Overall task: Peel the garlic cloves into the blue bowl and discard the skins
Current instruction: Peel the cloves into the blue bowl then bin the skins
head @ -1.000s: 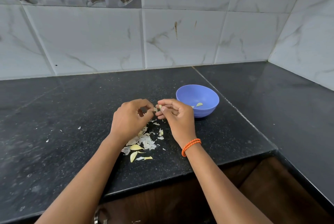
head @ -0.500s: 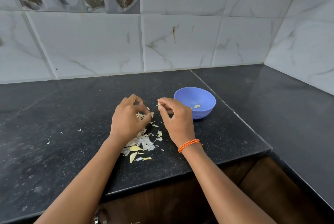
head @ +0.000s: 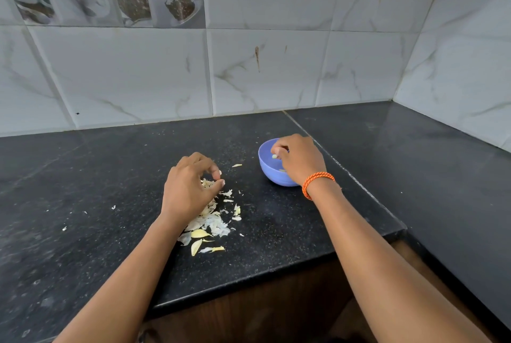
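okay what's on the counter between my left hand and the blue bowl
In the head view, one stray garlic skin flake lies on the black counter between the left hand and the blue bowl; otherwise bare.

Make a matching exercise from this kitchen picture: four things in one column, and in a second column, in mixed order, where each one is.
Things:
1. garlic clove
2. garlic skins
3. orange wristband
4. blue bowl

Places:
a. on the black counter, right of the skins
b. round the right wrist
c. pinched in the right hand, over the bowl
d. in a loose heap on the counter, under and beside the left hand

Pairs: 1-c, 2-d, 3-b, 4-a
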### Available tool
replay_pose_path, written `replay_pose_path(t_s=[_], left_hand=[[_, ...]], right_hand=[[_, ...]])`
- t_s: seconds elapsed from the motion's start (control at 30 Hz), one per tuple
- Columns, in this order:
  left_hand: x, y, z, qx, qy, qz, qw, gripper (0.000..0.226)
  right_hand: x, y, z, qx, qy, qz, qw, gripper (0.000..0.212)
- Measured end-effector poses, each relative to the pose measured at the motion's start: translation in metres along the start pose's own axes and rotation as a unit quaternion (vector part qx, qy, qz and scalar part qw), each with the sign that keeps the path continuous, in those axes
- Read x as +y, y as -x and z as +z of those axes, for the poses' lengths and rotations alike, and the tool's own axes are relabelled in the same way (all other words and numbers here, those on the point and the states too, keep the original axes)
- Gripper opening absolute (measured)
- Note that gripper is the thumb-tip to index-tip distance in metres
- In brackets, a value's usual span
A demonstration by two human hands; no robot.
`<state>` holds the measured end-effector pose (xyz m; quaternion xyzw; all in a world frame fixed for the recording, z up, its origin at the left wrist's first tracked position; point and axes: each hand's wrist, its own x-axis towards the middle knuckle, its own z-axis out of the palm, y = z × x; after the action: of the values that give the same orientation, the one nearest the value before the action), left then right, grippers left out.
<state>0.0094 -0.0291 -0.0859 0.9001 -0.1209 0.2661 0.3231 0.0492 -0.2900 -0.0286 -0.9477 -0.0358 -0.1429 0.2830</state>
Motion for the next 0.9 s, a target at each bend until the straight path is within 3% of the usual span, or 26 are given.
replay_pose_path(t_s=[0.17, 0.33, 0.57, 0.77, 0.9], left_hand=[[0.0, -0.001, 0.0, -0.003, 0.047, -0.014, 0.999, 0.025], [-0.001, -0.004, -0.001, -0.018, 0.104, -0.028, 0.994, 0.03], [-0.009, -0.007, -0.01, 0.028, 0.141, -0.076, 0.987, 0.021], [-0.015, -0.009, -0.007, 0.012, 0.134, -0.118, 0.984, 0.023], [-0.018, -0.01, -0.004, -0.009, 0.137, -0.127, 0.982, 0.024]], right_hand=[[0.004, 0.003, -0.006, 0.047, -0.016, 0.004, 0.999, 0.038], [-0.02, 0.012, 0.0, 0.127, -0.08, -0.069, 0.986, 0.022], [-0.049, 0.043, 0.043, -0.042, -0.124, -0.196, 0.972, 0.023], [-0.052, 0.039, 0.068, -0.117, -0.105, -0.158, 0.975, 0.009], [-0.057, 0.038, 0.075, -0.136, -0.028, -0.171, 0.975, 0.024]])
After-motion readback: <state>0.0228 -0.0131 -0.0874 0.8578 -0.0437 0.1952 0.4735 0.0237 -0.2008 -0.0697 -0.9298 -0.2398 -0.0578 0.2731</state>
